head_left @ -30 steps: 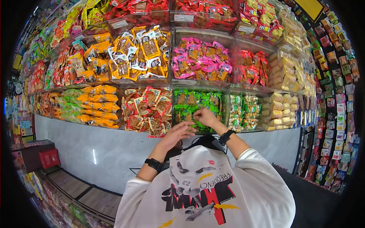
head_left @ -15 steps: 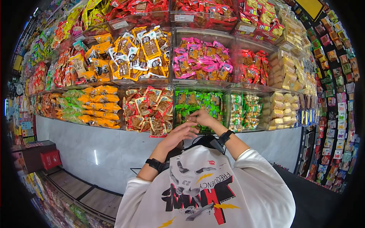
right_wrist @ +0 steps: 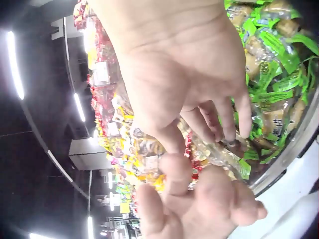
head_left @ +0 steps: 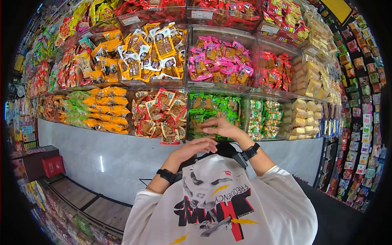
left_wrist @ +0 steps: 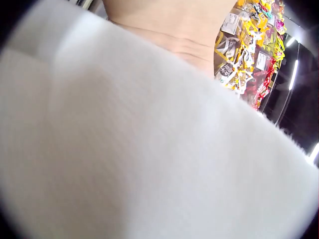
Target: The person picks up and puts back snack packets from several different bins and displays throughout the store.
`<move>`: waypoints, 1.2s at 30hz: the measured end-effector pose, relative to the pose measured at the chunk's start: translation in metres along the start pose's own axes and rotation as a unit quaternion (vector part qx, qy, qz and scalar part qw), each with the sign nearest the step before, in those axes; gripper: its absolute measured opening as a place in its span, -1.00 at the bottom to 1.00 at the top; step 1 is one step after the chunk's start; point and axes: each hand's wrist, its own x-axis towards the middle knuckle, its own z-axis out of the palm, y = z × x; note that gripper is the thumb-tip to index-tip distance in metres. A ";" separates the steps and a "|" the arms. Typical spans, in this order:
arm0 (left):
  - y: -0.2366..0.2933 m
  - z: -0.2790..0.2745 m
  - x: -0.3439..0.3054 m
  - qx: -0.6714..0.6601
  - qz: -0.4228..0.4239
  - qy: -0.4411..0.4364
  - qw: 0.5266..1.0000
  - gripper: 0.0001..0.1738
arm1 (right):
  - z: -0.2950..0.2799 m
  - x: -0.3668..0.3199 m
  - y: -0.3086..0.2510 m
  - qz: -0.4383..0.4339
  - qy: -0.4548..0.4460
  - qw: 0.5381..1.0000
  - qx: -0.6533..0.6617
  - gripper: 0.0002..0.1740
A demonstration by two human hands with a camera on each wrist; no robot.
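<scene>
In the head view my right hand (head_left: 223,127) hovers over the front of a clear bin of small green snack packets (head_left: 222,107). From the right wrist, its fingers reach down, loosely bent, with the fingertips at a packet (right_wrist: 239,169) by the bin's near wall. No packet shows gripped in it. My left hand (head_left: 197,148) is held just in front of the bin, palm toward the body, fingers relaxed and nothing in it. The right wrist view shows that hand below the right one, fingertips toward it. White cloth (left_wrist: 139,144) covers most of the left wrist view.
Left of the green packets is a bin of red-and-cream packets (head_left: 159,112), heaped over its front edge. Small green-and-white wrapped snacks (head_left: 269,118) fill the bin to the right. Behind rise tiers with pink packets (head_left: 220,61) and orange-and-white packets (head_left: 153,51). Grey floor (head_left: 110,159) shows below.
My right hand has drawn slightly toward the body and right, its fingers now straighter over the green packets. The left hand has shifted a little right and down.
</scene>
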 end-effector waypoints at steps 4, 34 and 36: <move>-0.002 0.000 0.002 0.013 -0.007 -0.012 1.000 -0.58 | 0.018 0.025 0.030 0.023 -0.038 0.999 -0.005 -0.31; 0.006 -0.002 0.004 0.007 -0.020 0.013 1.000 -0.50 | 0.050 0.054 0.068 0.090 0.002 0.992 0.087 -0.35; 0.007 -0.004 0.005 0.005 -0.018 0.018 1.000 -0.49 | 0.042 0.036 0.051 0.118 0.010 0.964 0.237 -0.38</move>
